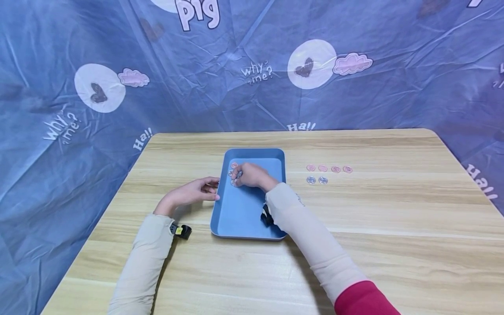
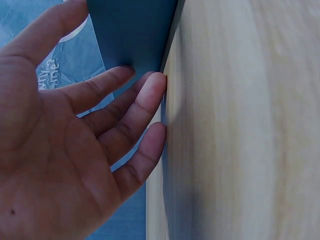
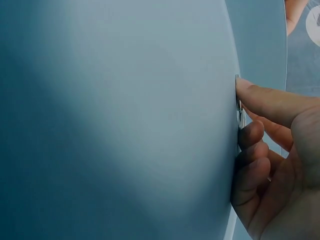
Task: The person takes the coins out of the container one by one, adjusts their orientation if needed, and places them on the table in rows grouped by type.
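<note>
A blue rectangular tray (image 1: pixel 244 214) stands on the table. Inside, near its left wall, my right hand (image 1: pixel 252 175) pinches a silver coin (image 1: pixel 239 174) low over the floor, its other fingers curled. A copper-coloured coin (image 1: pixel 234 165) and a silver coin (image 1: pixel 230 173) lie beside those fingertips; another silver coin (image 1: pixel 233 183) is partly covered by the hand. In the right wrist view the thumb (image 3: pixel 265 100) meets a coin's edge (image 3: pixel 238 95). Outside the tray, my left hand (image 1: pixel 197 190) has loosely bent fingers against the left wall, holding nothing.
Right of the tray, several copper-coloured coins (image 1: pixel 323 168) form a row, with two silver coins (image 1: pixel 311 180) below. Something silvery (image 1: pixel 300 200) shows partly behind the right sleeve. A blue printed cloth (image 1: pixel 220 96) hangs behind the wooden table (image 1: pixel 393 210).
</note>
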Demonstrator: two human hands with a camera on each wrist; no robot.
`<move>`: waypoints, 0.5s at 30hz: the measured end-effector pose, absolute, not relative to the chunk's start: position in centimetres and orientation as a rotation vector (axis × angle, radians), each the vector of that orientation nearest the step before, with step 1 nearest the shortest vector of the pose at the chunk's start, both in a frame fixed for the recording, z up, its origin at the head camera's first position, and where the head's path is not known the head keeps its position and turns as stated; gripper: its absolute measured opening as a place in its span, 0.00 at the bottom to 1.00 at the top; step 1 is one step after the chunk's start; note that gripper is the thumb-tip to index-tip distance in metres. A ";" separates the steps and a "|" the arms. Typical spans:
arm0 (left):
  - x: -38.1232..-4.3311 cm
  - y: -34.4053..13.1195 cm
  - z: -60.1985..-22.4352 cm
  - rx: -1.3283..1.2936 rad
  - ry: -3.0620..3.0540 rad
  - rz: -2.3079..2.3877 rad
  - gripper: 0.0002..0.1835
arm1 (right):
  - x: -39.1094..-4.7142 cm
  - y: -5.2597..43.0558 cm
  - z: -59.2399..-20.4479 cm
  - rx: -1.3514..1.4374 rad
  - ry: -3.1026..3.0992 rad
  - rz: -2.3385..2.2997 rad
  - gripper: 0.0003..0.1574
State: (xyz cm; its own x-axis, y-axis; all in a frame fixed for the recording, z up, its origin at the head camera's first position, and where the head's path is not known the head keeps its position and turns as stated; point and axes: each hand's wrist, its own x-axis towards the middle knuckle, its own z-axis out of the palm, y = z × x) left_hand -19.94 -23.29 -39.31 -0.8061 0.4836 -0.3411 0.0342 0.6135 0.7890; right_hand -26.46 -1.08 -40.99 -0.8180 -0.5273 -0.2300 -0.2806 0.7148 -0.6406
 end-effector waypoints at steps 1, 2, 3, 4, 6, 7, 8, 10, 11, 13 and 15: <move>-19.9 -23.3 -39.4 0.411 2.304 1.111 0.40 | -26.4 -1.1 -41.0 -0.621 2.514 -0.854 0.07; -19.9 -23.3 -39.4 0.415 2.305 1.109 0.40 | -26.4 -1.1 -40.9 -0.619 2.508 -0.856 0.07; -19.9 -23.3 -39.4 0.416 2.306 1.108 0.41 | -26.4 -1.1 -40.9 -0.618 2.499 -0.859 0.07; -19.9 -23.3 -39.4 0.416 2.306 1.110 0.41 | -26.4 -1.1 -40.9 -0.615 2.487 -0.868 0.07; -19.9 -23.3 -39.4 0.416 2.307 1.111 0.40 | -26.4 -1.1 -40.8 -0.610 2.459 -0.887 0.07; -19.9 -23.3 -39.3 0.413 2.307 1.112 0.40 | -26.4 -1.1 -40.8 -0.613 2.451 -0.887 0.08; -19.9 -23.3 -39.3 0.411 2.306 1.112 0.40 | -26.3 -1.1 -40.7 -0.616 2.442 -0.886 0.08; -19.9 -23.3 -39.3 0.409 2.303 1.116 0.40 | -26.3 -1.1 -40.7 -0.615 2.420 -0.889 0.08; -19.9 -23.3 -39.3 0.408 2.302 1.116 0.39 | -26.3 -1.1 -40.6 -0.621 2.414 -0.880 0.07; -19.9 -23.3 -39.4 0.408 2.297 1.118 0.40 | -26.3 -1.1 -40.6 -0.636 2.406 -0.863 0.07; -19.9 -23.3 -39.4 0.410 2.296 1.116 0.40 | -26.3 -1.1 -40.5 -0.642 2.392 -0.861 0.06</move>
State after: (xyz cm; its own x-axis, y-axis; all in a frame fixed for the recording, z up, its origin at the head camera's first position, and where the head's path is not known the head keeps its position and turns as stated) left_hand -19.94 -23.29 -39.43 -0.8028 0.4882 -0.3423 0.0326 0.6092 0.7924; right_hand -26.34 -1.07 -40.53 -0.7560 -0.5804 -0.3026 -0.2546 0.6866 -0.6810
